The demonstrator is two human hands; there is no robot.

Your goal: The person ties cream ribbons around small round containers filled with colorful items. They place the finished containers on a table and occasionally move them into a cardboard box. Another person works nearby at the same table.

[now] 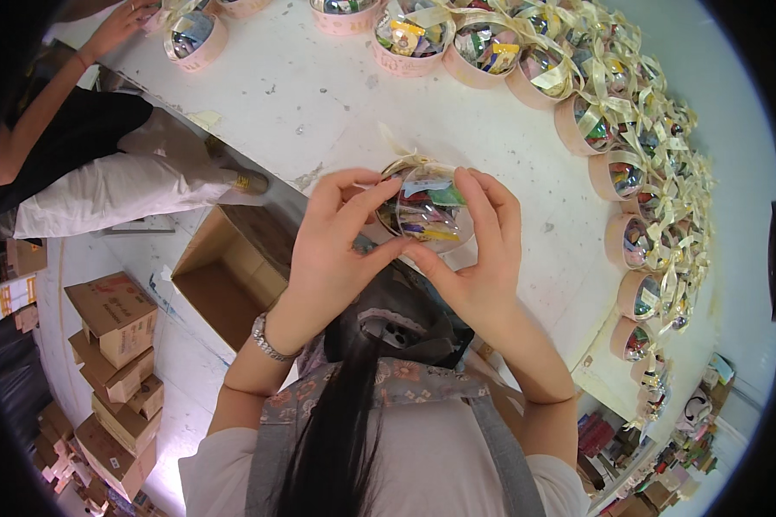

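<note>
Between my two hands, at the near edge of the white table, is a round gift box with a clear domed lid [430, 203]. Wrapped sweets or snacks show through the plastic, and a pale ribbon lies at its far side. My left hand [349, 226] grips the box's left rim, thumb at the near side. My right hand [482, 239] has its fingers on the right side of the dome, its thumb near the left thumb. The box's underside is hidden.
Many filled pink round boxes [414, 64] with cream ribbons line the far and right sides of the white table [362, 110]. A co-worker's hand [126, 19] touches boxes at the upper left. An open carton [233, 284] stands below the table's left edge, stacked cartons [126, 336] farther left.
</note>
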